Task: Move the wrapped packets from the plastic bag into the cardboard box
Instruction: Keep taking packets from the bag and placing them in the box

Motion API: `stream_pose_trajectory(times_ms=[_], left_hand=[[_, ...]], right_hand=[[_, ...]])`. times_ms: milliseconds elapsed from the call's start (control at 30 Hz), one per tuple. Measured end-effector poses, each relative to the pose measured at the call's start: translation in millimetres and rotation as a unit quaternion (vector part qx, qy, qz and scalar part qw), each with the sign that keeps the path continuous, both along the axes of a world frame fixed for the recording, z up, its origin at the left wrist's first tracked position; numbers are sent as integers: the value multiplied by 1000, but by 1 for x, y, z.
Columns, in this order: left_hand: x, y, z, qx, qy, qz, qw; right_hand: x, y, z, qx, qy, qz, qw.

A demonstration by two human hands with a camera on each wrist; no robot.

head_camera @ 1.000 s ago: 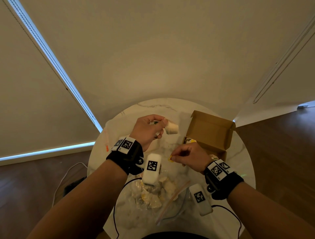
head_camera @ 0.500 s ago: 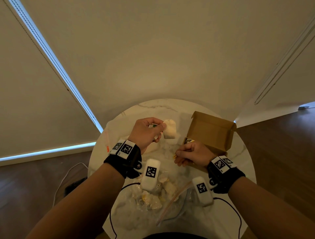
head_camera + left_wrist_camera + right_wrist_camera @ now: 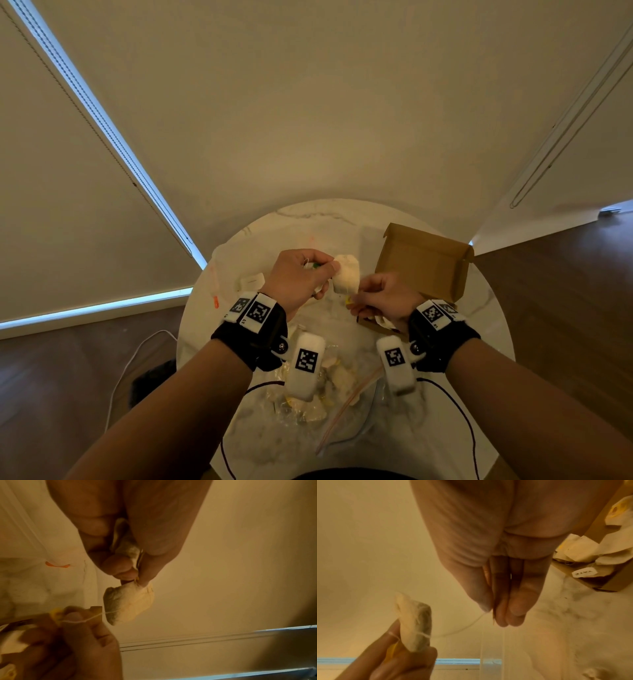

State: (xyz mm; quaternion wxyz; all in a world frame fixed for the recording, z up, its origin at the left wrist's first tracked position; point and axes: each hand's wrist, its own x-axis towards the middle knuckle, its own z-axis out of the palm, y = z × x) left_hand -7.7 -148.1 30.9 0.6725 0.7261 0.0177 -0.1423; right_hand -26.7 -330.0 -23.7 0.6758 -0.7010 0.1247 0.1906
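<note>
My left hand pinches a pale wrapped packet by its top edge above the table; in the left wrist view the packet hangs below the fingertips and a second packet sits curled in the palm. A thin string runs from the hanging packet to my right hand, which pinches it by a yellow tag. The open cardboard box stands just right of both hands, with several packets inside. The clear plastic bag lies near me with more packets.
The round marble table ends close on all sides. One loose packet and a small orange piece lie at the table's left. A white cable runs over the wooden floor on the left.
My right hand has moved left and up from the box front to the packet in my left hand. The left hand has turned that packet upright and shifted slightly right.
</note>
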Motion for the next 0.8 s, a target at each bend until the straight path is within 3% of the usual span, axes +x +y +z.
stream_pose_trajectory(times_ms=[233, 433, 800], left_hand=[[-12, 2, -15, 23, 21, -30, 999], [-18, 1, -21, 36, 26, -34, 998], [-14, -1, -18, 24, 16, -16, 999]], right_hand=[[18, -4, 25, -13, -69, -28, 997], [22, -6, 37, -88, -130, 7, 988], [1, -2, 75, -89, -167, 54, 980]])
